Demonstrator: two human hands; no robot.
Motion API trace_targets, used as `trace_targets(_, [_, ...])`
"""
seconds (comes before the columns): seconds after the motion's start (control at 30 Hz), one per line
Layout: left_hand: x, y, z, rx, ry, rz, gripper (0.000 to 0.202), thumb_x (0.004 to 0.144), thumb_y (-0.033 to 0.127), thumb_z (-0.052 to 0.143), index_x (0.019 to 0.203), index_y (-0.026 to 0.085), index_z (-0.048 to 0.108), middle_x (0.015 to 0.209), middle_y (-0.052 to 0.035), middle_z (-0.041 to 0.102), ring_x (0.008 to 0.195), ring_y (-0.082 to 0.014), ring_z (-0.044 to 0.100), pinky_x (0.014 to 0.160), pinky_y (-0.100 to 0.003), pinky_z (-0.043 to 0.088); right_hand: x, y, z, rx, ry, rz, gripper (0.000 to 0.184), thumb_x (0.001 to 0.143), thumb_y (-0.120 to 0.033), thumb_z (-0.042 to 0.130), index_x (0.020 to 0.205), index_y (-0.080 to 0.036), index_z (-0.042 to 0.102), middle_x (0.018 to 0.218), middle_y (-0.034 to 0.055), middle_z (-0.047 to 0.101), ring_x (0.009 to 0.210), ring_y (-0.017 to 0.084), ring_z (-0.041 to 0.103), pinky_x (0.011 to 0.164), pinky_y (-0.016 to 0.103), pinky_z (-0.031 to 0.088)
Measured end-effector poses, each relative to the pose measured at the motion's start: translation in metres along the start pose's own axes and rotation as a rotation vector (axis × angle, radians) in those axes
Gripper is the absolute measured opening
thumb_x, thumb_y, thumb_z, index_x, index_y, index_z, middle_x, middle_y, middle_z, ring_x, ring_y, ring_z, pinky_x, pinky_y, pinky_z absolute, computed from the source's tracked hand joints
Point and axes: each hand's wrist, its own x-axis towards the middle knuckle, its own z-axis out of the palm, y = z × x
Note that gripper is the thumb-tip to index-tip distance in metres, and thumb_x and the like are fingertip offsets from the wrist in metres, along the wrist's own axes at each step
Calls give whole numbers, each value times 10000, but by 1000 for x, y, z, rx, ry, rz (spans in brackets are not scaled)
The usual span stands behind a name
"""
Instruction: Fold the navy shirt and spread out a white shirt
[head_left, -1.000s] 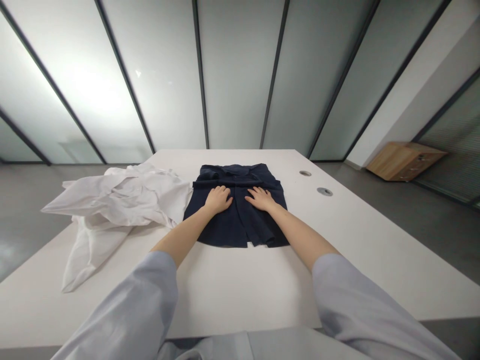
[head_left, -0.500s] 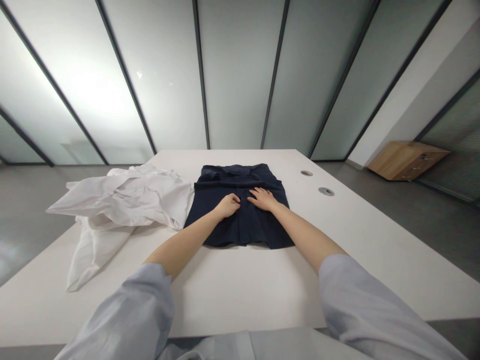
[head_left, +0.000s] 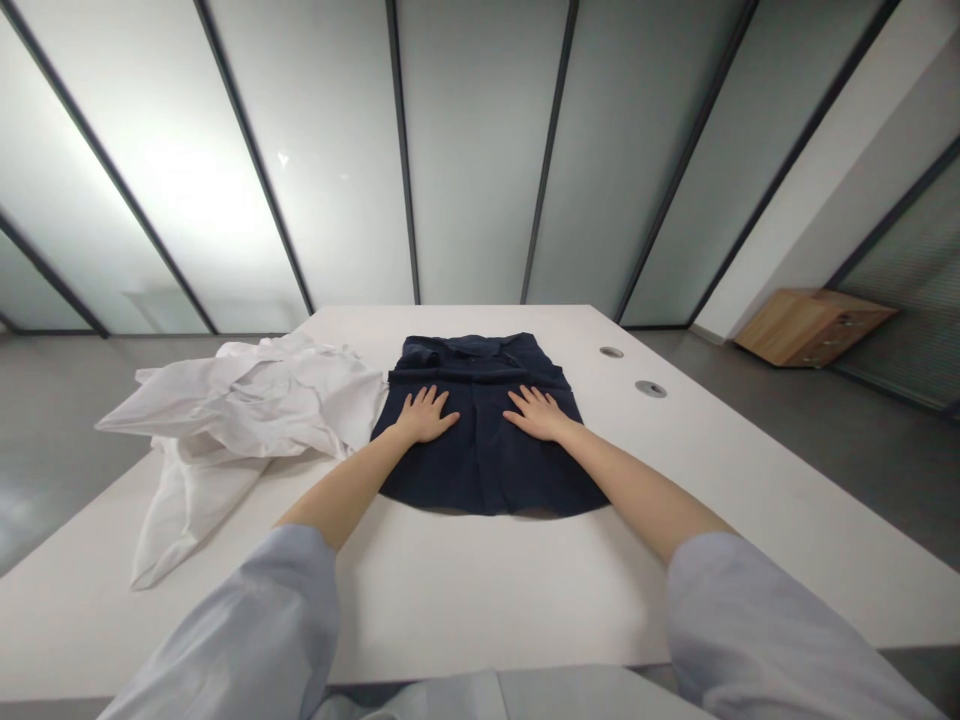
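My left hand [head_left: 424,415] and right hand [head_left: 538,413] both lie palm down with fingers spread, gripping nothing, pressed on the upper half of the folded navy garment [head_left: 484,460], one each side of its middle seam. The garment lies flat in the centre of the white desk [head_left: 465,590], its left edge touching the crumpled white shirt [head_left: 247,400]. To smooth it well, I judge I should keep my palms flat and the pressure even, sweeping outward from the seam so that wrinkles run to the edges and the fold beneath does not shift. Half a second ago my hands were close together at the middle, the left one curled; now they sit apart and open, and the near hem spreads wider.
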Motion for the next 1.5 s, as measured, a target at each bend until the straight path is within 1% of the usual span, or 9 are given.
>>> trace_targets(0.13, [-14, 0, -8, 23, -55, 12, 742, 886, 663, 297, 1480, 220, 335, 1562, -149, 263, 1421, -356, 248, 1095, -552, 246, -16, -1, -2, -40, 11, -42, 764, 902, -689, 239, 1518, -239, 275, 1586, 100, 206, 1446, 327, 173, 1137, 511, 190])
trace_targets(0.33, [-19, 8, -39, 6, -16, 12, 590, 887, 598, 388, 1269, 178, 550, 1195, -170, 638, 1118, -333, 592, 938, -433, 436, -19, -6, -35, -72, 59, -28, 583, 915, -609, 349, 1252, -218, 622, 1238, 130, 640, 1151, 328, 575, 970, 443, 418])
trace_targets(0.5, [3, 4, -29, 30, 186, -41, 537, 934, 498, 342, 1339, 179, 491, 1391, -171, 495, 1289, -326, 453, 1032, -451, 363, 8, -5, -34, -32, 160, -48, 561, 942, -528, 358, 1388, -215, 493, 1429, 117, 491, 1299, 304, 451, 1044, 428, 358])
trace_targets(0.67, [18, -10, -5, 2, 9, -37, 717, 926, 593, 256, 1497, 160, 295, 1573, -160, 225, 1443, -328, 193, 1142, -494, 178, 26, 3, -5, 14, 106, 41, 664, 959, -557, 268, 1493, -164, 320, 1564, 149, 253, 1442, 293, 205, 1130, 461, 219])
trace_targets(0.83, [12, -11, -2, -15, -41, -60, 739, 914, 618, 224, 1516, 189, 256, 1589, -143, 171, 1458, -322, 144, 1144, -540, 135, 19, 6, 8, 8, 98, 45, 679, 955, -571, 233, 1506, -178, 291, 1574, 140, 228, 1447, 291, 188, 1145, 462, 182])
trace_targets(1.07, [-20, 5, -10, 10, -90, -50, 762, 886, 640, 293, 1484, 169, 326, 1550, -200, 262, 1415, -393, 243, 1071, -597, 260, -16, 0, 4, -67, 78, 2, 680, 950, -558, 235, 1497, -161, 319, 1557, 155, 268, 1421, 315, 262, 1119, 462, 251])
trace_targets(1.27, [-30, 11, -47, 19, -172, 32, 786, 715, 741, 516, 1229, 153, 607, 1236, -224, 616, 1112, -397, 592, 921, -462, 444, -45, -13, -23, -175, -10, -80, 590, 909, -570, 364, 1259, -165, 614, 1244, 185, 623, 1154, 359, 574, 956, 477, 426])
trace_targets(1.37, [-17, 16, -61, 47, -150, 73, 657, 762, 667, 521, 1155, 156, 644, 1150, -208, 663, 1063, -379, 622, 892, -436, 462, -37, -16, -44, -160, -47, -78, 500, 900, -546, 405, 1073, -186, 707, 1095, 158, 695, 1033, 345, 638, 883, 447, 468])
trace_targets(1.5, [14, 25, -57, -7, 77, 34, 611, 860, 456, 482, 1406, 188, 425, 1226, -191, 628, 1113, -344, 604, 904, -432, 461, 4, -14, -57, 63, 104, -55, 429, 900, -374, 462, 1265, -193, 600, 1172, 98, 681, 1074, 262, 630, 913, 334, 462])
